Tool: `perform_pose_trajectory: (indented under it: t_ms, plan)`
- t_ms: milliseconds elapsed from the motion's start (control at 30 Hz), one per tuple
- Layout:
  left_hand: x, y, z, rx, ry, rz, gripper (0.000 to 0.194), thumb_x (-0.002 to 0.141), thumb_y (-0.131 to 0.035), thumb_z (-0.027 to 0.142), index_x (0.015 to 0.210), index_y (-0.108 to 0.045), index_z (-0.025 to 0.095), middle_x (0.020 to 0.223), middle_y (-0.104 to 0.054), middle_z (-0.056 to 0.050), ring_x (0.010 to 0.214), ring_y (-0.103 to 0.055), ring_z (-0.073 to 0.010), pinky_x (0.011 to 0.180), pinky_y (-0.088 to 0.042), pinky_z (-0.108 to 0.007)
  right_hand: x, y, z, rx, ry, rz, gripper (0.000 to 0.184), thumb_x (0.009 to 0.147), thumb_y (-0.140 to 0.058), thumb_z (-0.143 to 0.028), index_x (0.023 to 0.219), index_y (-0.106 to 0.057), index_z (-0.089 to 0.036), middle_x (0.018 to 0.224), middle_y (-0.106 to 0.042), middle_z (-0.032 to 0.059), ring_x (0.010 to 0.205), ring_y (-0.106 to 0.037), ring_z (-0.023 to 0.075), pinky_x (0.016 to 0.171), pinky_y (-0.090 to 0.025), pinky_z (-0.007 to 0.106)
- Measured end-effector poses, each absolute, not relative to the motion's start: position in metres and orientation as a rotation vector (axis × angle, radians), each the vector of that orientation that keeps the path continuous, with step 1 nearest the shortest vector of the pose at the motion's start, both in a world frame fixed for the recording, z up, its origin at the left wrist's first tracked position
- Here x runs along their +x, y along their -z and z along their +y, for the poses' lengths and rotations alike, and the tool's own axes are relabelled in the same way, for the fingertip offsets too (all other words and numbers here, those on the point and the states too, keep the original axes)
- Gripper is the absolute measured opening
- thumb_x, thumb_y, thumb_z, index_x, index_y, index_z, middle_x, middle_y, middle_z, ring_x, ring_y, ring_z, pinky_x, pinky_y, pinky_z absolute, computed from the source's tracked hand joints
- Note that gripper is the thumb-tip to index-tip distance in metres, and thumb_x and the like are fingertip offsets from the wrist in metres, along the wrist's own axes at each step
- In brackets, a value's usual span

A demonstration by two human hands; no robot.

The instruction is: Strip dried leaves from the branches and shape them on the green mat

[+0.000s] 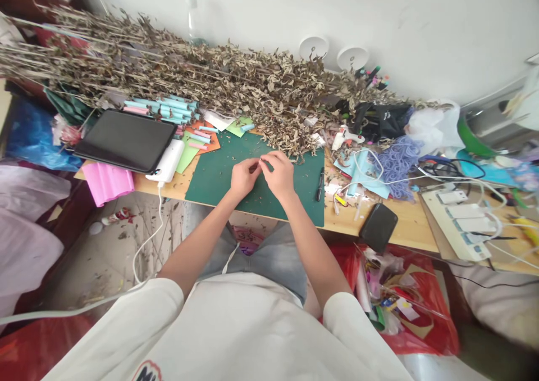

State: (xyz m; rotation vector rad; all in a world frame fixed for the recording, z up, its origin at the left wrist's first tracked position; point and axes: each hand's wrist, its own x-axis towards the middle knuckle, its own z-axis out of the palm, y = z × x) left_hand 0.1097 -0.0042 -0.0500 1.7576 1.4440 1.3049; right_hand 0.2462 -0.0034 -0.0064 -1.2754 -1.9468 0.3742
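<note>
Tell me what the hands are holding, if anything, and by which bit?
It can't be told: the left hand and right hand meet at the fingertips over the green mat, and anything between them is too small to see.

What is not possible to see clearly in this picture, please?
All in the head view:
- Anything between the fingertips of the left hand and right hand: too small, covered by fingers.
- What lies under the dried plants: hidden by leaves and stems.
- The full shirt print: cut off by the bottom edge.
- Any lettering on the black pen: too small.
</note>
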Motion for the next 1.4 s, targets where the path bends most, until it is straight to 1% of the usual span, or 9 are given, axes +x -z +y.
perform_pose_trajectory:
  t_ms: [167,333,500,600,733,933,1100,1200,1400]
  plan:
    - [0.11,0.05,-0.004,1.757,-1.303,1.447,0.019,0.087,-0.062,0.023,0.101,-0.075,0.017,0.09,-0.076,-0.007,0.076,-0.067,-0.0168,0.074,-0.053,-0.028,0.246,0.008,-0.009,-1.273,-0.412,-1.851,0.025,0.095,-0.051,-0.03,0.111,-0.069,-0.024,0.117,-0.065,0.0101,0.109,-0.06,0.0221,0.099,-0.051,0.041]
    - [0.111,0.05,-0.005,1.745,-1.307,1.447,0.019,0.088,-0.063,0.027,0.099,-0.075,0.017,0.092,-0.076,-0.008,0.076,-0.067,-0.0174,0.072,-0.053,-0.028,0.246,0.009,-0.003,-1.307,-0.703,-1.681,0.053,0.089,-0.058,-0.032,0.14,-0.048,-0.028,0.131,-0.062,0.0087,0.096,-0.065,0.017,0.082,-0.058,0.033]
    - [0.112,0.048,-0.005,1.744,-1.308,1.435,0.021,0.09,-0.061,0.031,0.097,-0.075,0.017,0.088,-0.075,-0.007,0.073,-0.066,-0.016,0.071,-0.053,-0.027,0.246,0.019,0.006,-1.23,-0.879,-1.595,0.039,0.088,-0.058,-0.034,0.124,-0.059,-0.021,0.117,-0.069,0.01,0.095,-0.067,0.0176,0.081,-0.058,0.033]
    - [0.112,0.049,-0.005,1.745,-1.311,1.416,0.022,0.09,-0.06,0.032,0.098,-0.075,0.017,0.089,-0.075,-0.007,0.074,-0.067,-0.0164,0.072,-0.053,-0.027,0.245,0.02,0.005,-1.21,-0.822,-1.55,0.027,0.089,-0.057,-0.034,0.11,-0.062,-0.019,0.106,-0.07,0.0089,0.094,-0.067,0.0173,0.084,-0.057,0.032]
    - [0.111,0.051,-0.004,1.756,-1.301,1.454,0.02,0.089,-0.061,0.027,0.099,-0.075,0.017,0.09,-0.075,-0.007,0.076,-0.067,-0.0172,0.073,-0.053,-0.028,0.244,0.013,-0.002,-1.267,-0.648,-1.7,0.015,0.09,-0.056,-0.032,0.095,-0.065,-0.022,0.109,-0.067,0.0082,0.102,-0.063,0.0192,0.088,-0.055,0.035]
    - [0.111,0.051,-0.005,1.762,-1.293,1.443,0.02,0.087,-0.061,0.023,0.1,-0.075,0.017,0.09,-0.075,-0.007,0.077,-0.067,-0.0172,0.074,-0.052,-0.029,0.249,0.002,-0.007,-1.237,-0.315,-1.958,0.014,0.093,-0.053,-0.026,0.095,-0.066,-0.021,0.111,-0.063,0.0103,0.111,-0.055,0.023,0.102,-0.046,0.041]
    - [0.111,0.049,-0.006,1.742,-1.306,1.412,0.02,0.088,-0.06,0.024,0.1,-0.075,0.018,0.09,-0.075,-0.007,0.078,-0.067,-0.0173,0.074,-0.053,-0.029,0.251,-0.004,-0.007,-1.263,-0.232,-2.046,0.018,0.094,-0.05,-0.024,0.094,-0.067,-0.022,0.109,-0.061,0.0106,0.107,-0.056,0.024,0.098,-0.048,0.041]
    - [0.111,0.048,-0.006,1.738,-1.315,1.41,0.02,0.088,-0.06,0.023,0.1,-0.075,0.018,0.09,-0.075,-0.006,0.077,-0.067,-0.0168,0.074,-0.053,-0.028,0.25,-0.007,-0.005,-1.283,-0.292,-2.073,0.018,0.093,-0.05,-0.022,0.095,-0.068,-0.022,0.108,-0.062,0.01,0.105,-0.057,0.0234,0.096,-0.05,0.04]
    - [0.112,0.05,-0.005,1.694,-1.32,1.413,0.02,0.088,-0.063,0.031,0.097,-0.074,0.017,0.09,-0.075,-0.007,0.076,-0.068,-0.0166,0.074,-0.054,-0.028,0.25,-0.005,0.001,-1.349,-0.698,-1.787,0.018,0.09,-0.052,-0.023,0.101,-0.065,-0.02,0.1,-0.071,0.0056,0.089,-0.066,0.0172,0.084,-0.057,0.033]
